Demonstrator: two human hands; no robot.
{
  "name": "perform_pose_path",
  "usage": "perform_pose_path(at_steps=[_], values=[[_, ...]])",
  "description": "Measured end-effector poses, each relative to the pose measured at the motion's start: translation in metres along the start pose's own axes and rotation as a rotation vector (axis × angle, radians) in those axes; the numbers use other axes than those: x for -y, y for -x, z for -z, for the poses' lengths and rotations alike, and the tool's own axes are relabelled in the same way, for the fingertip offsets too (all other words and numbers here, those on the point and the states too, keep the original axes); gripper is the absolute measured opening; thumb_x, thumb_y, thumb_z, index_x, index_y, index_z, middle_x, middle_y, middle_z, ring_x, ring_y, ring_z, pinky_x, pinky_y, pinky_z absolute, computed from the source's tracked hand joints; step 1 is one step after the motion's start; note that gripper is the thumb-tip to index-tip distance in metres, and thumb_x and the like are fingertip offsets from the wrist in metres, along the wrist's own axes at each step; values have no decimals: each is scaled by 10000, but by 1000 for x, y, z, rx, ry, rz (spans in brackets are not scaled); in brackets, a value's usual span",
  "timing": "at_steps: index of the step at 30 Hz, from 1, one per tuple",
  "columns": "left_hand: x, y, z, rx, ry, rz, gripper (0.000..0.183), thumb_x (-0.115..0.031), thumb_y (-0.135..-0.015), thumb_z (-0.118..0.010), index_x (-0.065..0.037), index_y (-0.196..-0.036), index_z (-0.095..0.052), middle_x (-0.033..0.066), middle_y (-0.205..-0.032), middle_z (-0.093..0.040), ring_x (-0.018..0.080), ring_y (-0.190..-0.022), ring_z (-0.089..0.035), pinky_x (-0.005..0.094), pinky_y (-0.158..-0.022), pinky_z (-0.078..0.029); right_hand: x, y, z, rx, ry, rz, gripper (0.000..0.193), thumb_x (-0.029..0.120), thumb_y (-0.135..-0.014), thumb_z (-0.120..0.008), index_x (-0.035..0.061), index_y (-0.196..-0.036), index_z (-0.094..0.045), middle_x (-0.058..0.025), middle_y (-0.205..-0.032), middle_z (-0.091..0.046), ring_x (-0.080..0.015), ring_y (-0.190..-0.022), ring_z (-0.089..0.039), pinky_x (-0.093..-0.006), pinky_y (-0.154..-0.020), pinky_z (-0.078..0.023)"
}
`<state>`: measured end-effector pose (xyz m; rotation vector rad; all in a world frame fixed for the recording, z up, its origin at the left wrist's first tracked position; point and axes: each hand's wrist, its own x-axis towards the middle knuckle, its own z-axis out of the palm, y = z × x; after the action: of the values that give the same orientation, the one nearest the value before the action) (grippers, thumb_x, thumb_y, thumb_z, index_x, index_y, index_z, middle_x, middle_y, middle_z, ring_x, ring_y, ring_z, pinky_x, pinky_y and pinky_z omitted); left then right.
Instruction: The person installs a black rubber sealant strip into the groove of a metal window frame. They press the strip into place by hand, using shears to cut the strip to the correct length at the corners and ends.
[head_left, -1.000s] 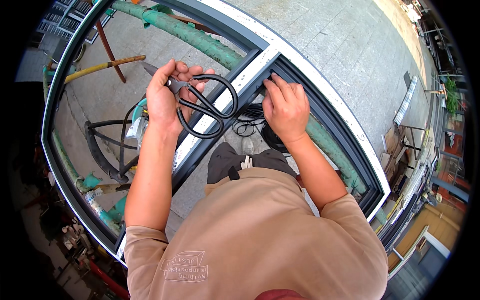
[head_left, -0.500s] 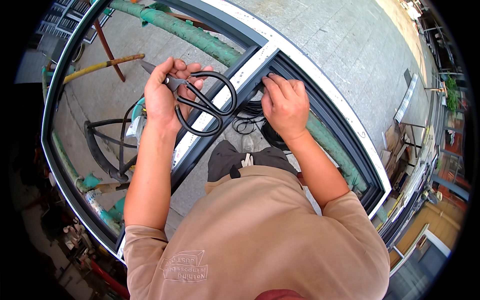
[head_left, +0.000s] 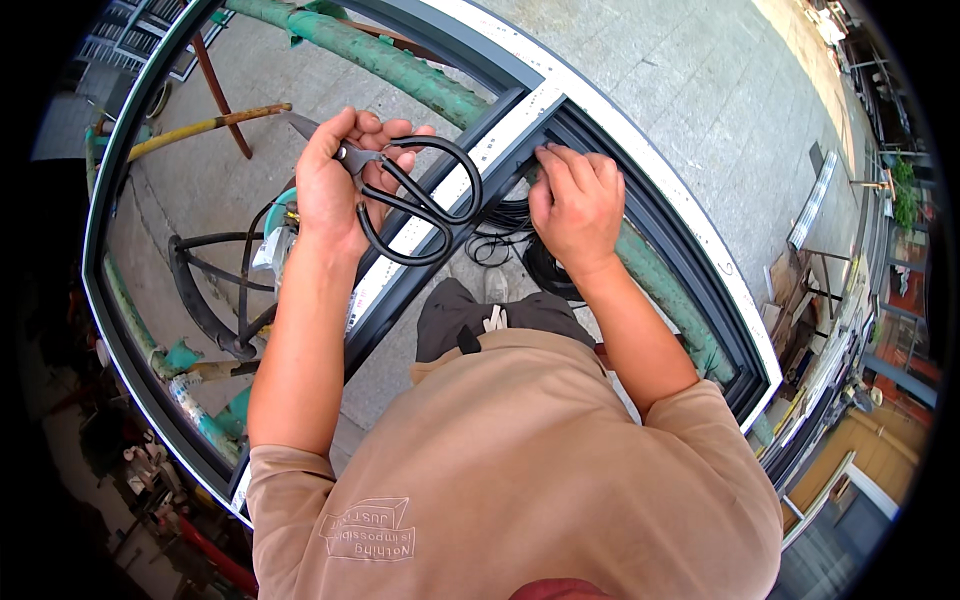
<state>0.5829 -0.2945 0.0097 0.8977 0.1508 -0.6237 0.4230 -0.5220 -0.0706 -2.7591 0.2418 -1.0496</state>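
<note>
Head view: scissors [head_left: 357,160] are grasped by half-curled left hand [head_left: 335,195]; far inner frame corner [head_left: 549,130] is touched by right hand [head_left: 580,205], pinch unclear. Scissors are best kept off frame.

Pale lettering [head_left: 370,543], upside down within two outlined box shapes, on the wearer's tan T-shirt [head_left: 530,450]. One curved dark mark [head_left: 728,268] on the white-faced frame [head_left: 513,125]; its smaller print is too tiny to read.

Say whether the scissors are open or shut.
Apparently shut: the scissors show one blade tip past the left hand, handle loops close together.
</note>
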Motion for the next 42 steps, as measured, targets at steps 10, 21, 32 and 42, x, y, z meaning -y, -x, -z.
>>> perform_pose_path(at_steps=[10,21,32,42], values=[[3,-4,2,32,4,7,315,-271,-1132,-504,-16,-978,-606,232,-1018,-744,432,-1104,-780,344,-779,-696,-2,2,1,-6,-30,-4,335,54,-758,-768,102,-1085,-815,-10,-1142,-773,-262,-1009,-659,-410,-868,-550],[4,-6,1,14,-14,-5,312,-268,-1128,-505,-9,-983,-603,239,-1044,-747,421,-1099,-783,328,-768,-697,-3,1,8,74,-114,103,371,34,-747,-766,113,-1107,-816,1,-1149,-768,-251,-1022,-666,-397,-880,-571],[3,-1,-7,-14,-22,-29,301,-244,-1147,-499,-14,-987,-610,190,-1013,-729,427,-1138,-770,334,-742,-702,-1,3,11,84,-171,200,312,28,-762,-781,106,-1062,-812,7,-1105,-756,-240,-975,-667,-378,-847,-575],[2,0,-9,-14,-38,-35,300,-242,-1150,-486,-9,-1007,-611,193,-1015,-734,420,-1164,-763,341,-788,-692,1,6,12,85,-181,230,336,27,-753,-771,101,-1079,-805,10,-1125,-755,-234,-991,-671,-385,-839,-583]])
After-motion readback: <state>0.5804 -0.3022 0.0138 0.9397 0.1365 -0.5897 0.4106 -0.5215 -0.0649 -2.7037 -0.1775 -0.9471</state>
